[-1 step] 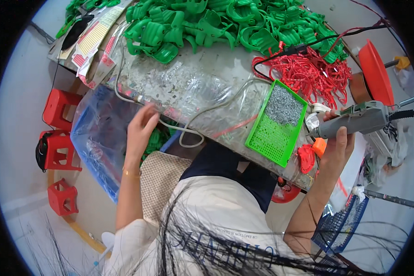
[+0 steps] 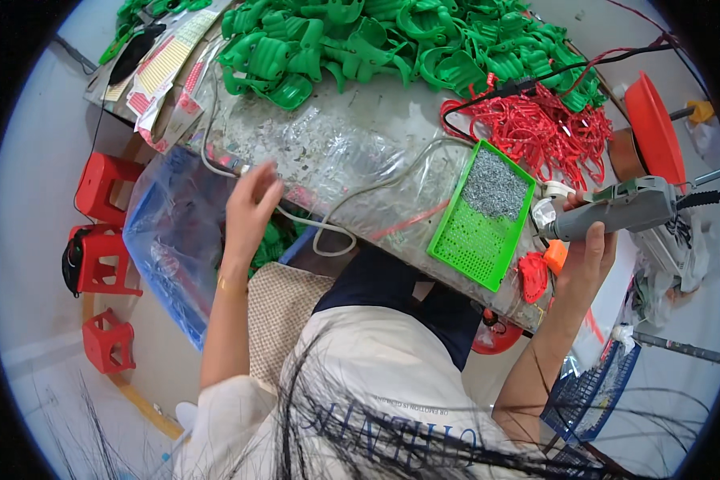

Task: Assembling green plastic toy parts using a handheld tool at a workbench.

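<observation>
My right hand (image 2: 590, 248) grips the body of a grey power screwdriver (image 2: 616, 212), which lies level with its black cord leading off to the right. The screwdriver is above the table's right end, close to a green perforated tray (image 2: 460, 260) partly filled with small silver screws (image 2: 494, 184). My left hand (image 2: 252, 208) holds nothing. Its fingers are stretched out with the thumb apart, at the table's front edge near a pale cable (image 2: 332, 218). At the back lies a big heap of green moulded plastic parts (image 2: 360, 48). Beside it are many red plastic straps (image 2: 536, 128).
A blue bin lined with clear plastic (image 2: 148, 232), with green parts inside, stands below the front edge at left. Red stools (image 2: 108, 188) are further left. A red basin (image 2: 652, 124) leans at far right. A red piece (image 2: 533, 276) and an orange piece (image 2: 555, 256) lie near the tray.
My left hand has risen slightly and shifted right, with its fingers straighter. My right hand and the screwdriver have stayed in place.
</observation>
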A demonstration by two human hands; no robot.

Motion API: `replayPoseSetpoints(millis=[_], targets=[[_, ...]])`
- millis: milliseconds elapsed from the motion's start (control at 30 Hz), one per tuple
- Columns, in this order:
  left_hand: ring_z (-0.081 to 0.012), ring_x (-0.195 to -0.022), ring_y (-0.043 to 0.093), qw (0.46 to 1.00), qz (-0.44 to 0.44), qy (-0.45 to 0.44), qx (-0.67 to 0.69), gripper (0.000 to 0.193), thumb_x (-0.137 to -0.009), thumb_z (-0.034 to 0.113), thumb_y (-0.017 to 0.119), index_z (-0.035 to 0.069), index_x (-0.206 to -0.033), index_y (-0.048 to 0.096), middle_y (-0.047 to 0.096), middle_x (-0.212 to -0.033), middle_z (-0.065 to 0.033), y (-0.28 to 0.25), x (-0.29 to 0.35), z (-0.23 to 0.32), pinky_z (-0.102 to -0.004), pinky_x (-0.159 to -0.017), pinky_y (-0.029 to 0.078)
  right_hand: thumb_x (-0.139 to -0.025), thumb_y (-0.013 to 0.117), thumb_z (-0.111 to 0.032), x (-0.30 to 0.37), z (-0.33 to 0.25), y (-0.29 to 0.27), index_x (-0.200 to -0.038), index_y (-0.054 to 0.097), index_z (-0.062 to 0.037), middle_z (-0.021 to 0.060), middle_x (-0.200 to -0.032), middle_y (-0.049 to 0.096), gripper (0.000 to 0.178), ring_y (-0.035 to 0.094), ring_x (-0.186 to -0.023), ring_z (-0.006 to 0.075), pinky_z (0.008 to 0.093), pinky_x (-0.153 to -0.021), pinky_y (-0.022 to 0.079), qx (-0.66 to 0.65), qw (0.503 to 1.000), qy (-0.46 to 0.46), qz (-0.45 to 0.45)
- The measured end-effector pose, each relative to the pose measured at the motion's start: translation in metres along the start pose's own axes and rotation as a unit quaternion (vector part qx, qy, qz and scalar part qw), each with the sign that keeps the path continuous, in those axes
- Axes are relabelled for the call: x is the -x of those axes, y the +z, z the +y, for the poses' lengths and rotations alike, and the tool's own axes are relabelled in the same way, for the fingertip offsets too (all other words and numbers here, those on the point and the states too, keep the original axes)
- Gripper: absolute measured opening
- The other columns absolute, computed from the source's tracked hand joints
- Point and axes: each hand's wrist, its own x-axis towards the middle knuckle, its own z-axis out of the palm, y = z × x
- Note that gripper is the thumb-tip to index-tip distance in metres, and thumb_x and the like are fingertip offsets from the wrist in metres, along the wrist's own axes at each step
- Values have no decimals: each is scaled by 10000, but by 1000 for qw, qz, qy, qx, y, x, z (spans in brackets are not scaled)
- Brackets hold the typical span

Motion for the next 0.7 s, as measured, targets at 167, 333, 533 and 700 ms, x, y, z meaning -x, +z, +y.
replayPoseSetpoints(millis=[167, 333, 533, 700], targets=[[-294, -828, 572, 958, 45, 120, -255, 446, -777, 203, 669, 72, -1192, 573, 553, -955, -162, 30, -110, -27, -388, -741, 479, -925, 534, -253, 6, 6, -3, -1272, 419, 39, 180, -1206, 528, 468, 512, -1151, 272, 424, -1019, 373, 50, 998, -16, 34], [-379, -823, 564, 887, 113, 194, -403, 345, -763, 199, 652, 96, -1086, 591, 555, -868, -197, 17, -160, -54, -469, -711, 458, -932, 522, -193, 29, -2, -29, -1267, 445, 21, 155, -1200, 539, 405, 519, -1135, 245, 394, -1002, 393, 118, 991, 10, 57], [-311, -738, 578, 912, 114, 245, -310, 153, -797, 160, 643, 64, -912, 611, 558, -794, -142, 22, -157, -52, -397, -654, 460, -911, 547, -126, 62, 11, -56, -1197, 502, 11, 111, -1092, 596, 320, 578, -994, 181, 321, -913, 454, 119, 985, 102, 67], [-230, -731, 601, 937, 122, 216, -248, 154, -820, 151, 647, 52, -937, 633, 597, -807, -118, 26, -137, -32, -319, -667, 473, -887, 537, -44, 81, 22, -42, -1150, 520, -6, 77, -1035, 604, 266, 571, -963, 135, 288, -873, 456, 98, 975, 196, -44]])
